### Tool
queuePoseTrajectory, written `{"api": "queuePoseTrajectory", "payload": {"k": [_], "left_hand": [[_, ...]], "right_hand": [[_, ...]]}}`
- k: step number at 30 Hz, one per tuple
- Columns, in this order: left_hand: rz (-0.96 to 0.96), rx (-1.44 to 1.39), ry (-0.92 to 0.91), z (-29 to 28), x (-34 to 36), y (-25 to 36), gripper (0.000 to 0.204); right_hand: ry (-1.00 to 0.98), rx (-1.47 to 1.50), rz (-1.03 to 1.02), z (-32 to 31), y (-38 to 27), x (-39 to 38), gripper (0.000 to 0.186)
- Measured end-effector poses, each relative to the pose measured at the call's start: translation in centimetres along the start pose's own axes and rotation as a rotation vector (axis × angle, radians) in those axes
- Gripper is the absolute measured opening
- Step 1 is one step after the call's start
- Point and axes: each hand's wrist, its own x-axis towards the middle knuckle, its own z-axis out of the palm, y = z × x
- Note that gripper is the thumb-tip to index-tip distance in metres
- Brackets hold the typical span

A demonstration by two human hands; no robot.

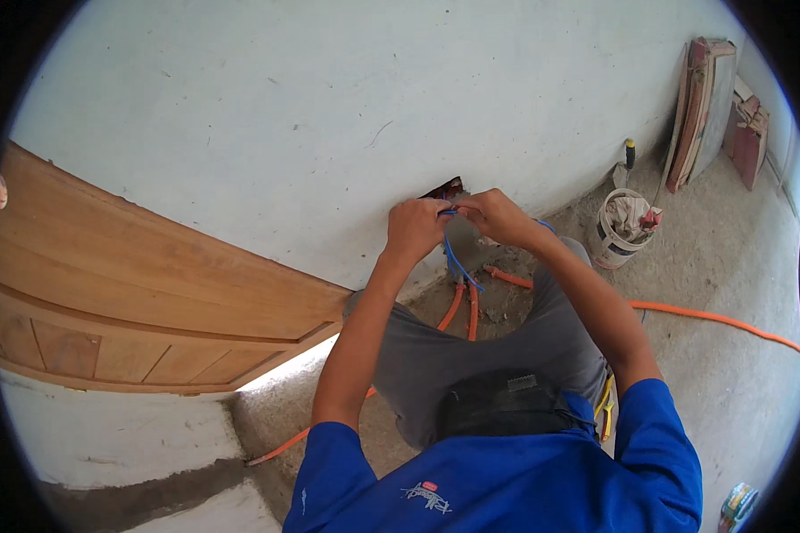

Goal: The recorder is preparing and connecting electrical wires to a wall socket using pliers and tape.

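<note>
My left hand [415, 233] and my right hand [498, 218] meet in front of the wall, both with fingers pinched. Between their fingertips runs a blue wire [451, 211]. Just behind them, a ragged hole [454, 186] opens low in the pale wall, partly hidden by my hands. More blue wires [454, 259] hang below my fingers toward the ends of orange corrugated conduits [472, 311] on the floor between my legs. A bit of blue also shows past my right wrist. The exact grip of each finger is too small to make out.
A wooden door [151, 266] stands close on the left. To the right are a white bucket [609, 235] with crumpled material, a yellow-and-black handled tool [630, 153] and leaning boards [702, 115]. Orange conduit [729, 319] crosses the floor; yellow-handled pliers [606, 413] lie near my hip.
</note>
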Motion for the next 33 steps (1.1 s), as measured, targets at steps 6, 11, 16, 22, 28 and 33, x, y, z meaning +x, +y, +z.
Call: {"api": "queuePoseTrajectory", "payload": {"k": [6, 11, 16, 22, 28, 33], "left_hand": [[0.009, -0.163, 0.118, 0.4, -0.3, -0.2, 0.014], [0.125, -0.159, 0.205, 1.2, -0.8, -1.3, 0.014], [0.175, -0.198, 0.283, 1.9, -0.9, -1.7, 0.012], [0.287, -0.184, 0.262, 1.7, -0.9, -1.5, 0.012], [0.306, -0.245, 0.258, 1.2, -1.3, -1.8, 0.015], [0.125, -0.192, 0.133, -0.2, -1.3, -1.2, 0.016]], "right_hand": [[0.100, -0.026, 0.028, 0.9, 0.1, -0.4, 0.015], [0.221, 0.013, -0.079, 2.1, 0.5, -1.0, 0.021], [0.160, -0.103, -0.120, 1.6, 0.7, -1.3, 0.025], [0.179, -0.149, -0.196, 1.5, 1.5, -1.2, 0.024], [0.211, -0.251, -0.250, 1.2, 1.3, -0.8, 0.013], [0.260, -0.248, -0.255, 1.1, 1.0, -0.5, 0.012]]}}
